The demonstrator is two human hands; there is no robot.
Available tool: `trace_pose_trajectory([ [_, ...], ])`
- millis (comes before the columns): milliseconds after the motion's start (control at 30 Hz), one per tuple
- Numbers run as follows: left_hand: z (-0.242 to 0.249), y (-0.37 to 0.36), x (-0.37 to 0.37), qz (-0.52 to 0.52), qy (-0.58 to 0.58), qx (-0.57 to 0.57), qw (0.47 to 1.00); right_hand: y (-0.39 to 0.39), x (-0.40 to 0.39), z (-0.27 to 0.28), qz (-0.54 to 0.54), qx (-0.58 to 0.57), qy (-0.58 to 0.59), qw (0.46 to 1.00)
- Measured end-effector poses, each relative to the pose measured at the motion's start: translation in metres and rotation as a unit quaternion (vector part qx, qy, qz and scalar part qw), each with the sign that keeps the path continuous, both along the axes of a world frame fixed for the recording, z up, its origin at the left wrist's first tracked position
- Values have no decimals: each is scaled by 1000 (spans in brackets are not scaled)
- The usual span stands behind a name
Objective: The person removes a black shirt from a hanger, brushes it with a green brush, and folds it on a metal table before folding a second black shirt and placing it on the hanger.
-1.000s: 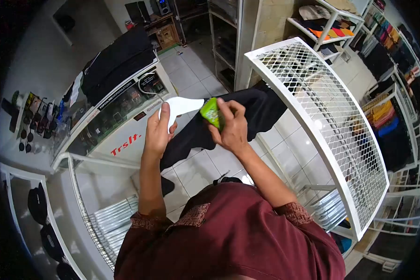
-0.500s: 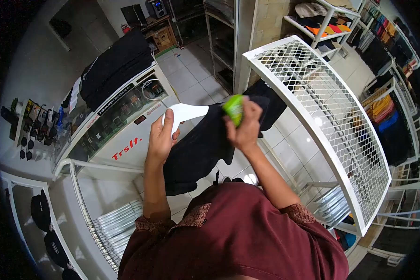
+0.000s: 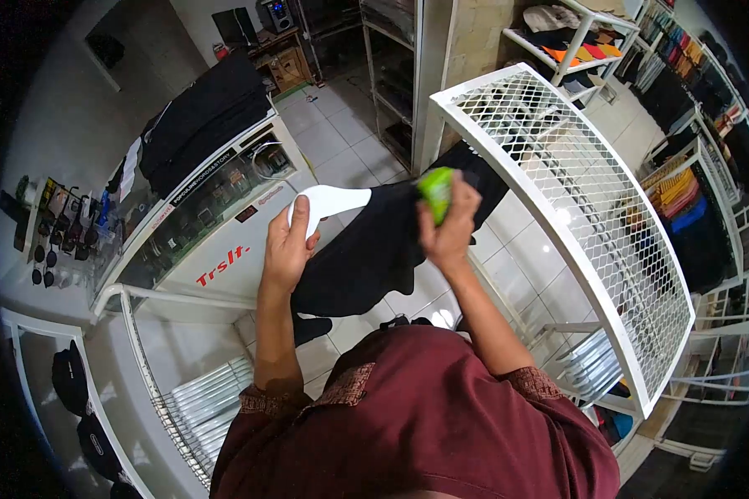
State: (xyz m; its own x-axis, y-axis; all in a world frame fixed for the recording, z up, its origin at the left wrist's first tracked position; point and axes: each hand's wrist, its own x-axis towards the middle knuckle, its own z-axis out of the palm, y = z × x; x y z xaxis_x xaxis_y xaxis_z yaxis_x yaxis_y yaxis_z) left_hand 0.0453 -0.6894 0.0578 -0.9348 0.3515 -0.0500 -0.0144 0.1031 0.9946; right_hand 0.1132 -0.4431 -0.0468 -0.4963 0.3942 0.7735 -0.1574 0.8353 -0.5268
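Observation:
In my left hand (image 3: 286, 249) is a smooth white piece (image 3: 333, 200), broad at the grip and narrowing to the right like one arm of a hanger. Its tip meets black cloth (image 3: 362, 258), which hangs below and stretches right toward the mesh rack. My right hand (image 3: 453, 233) is closed around a bright green palm-sized object (image 3: 435, 191), blurred by motion, so I cannot tell its exact kind. This green object overlaps the upper part of the cloth.
A curved white mesh rack (image 3: 591, 216) stands close on my right. To the left is a glass display counter (image 3: 225, 187) with folded black clothes (image 3: 204, 116) on top. Caps (image 3: 72, 378) hang at lower left, and a white wire basket rack (image 3: 146, 358) is beside my left arm.
My right hand has moved right along the black cloth with the green object. The lower edge of the cloth has shifted upward. My left hand stays almost still.

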Motion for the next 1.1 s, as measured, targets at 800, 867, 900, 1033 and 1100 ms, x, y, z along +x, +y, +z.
trace_pose_trajectory([
  [800, 7, -13, 16, -4, 204, -120, 972, -17, 19, 58, 113, -26, -52, 992],
  [867, 6, -10, 16, -7, 222, -150, 963, -25, 12, 52, 170, 9, -69, 983],
  [900, 4, -11, 14, 6, 333, -156, 930, -17, 6, 41, 151, 20, -67, 986],
  [1033, 4, -27, 13, 13, 440, -176, 881, 39, -7, -6, -21, -100, -122, 987],
  [1100, 3, -29, 13, -9, 401, -120, 908, 47, -3, -3, -39, -114, -107, 987],
])
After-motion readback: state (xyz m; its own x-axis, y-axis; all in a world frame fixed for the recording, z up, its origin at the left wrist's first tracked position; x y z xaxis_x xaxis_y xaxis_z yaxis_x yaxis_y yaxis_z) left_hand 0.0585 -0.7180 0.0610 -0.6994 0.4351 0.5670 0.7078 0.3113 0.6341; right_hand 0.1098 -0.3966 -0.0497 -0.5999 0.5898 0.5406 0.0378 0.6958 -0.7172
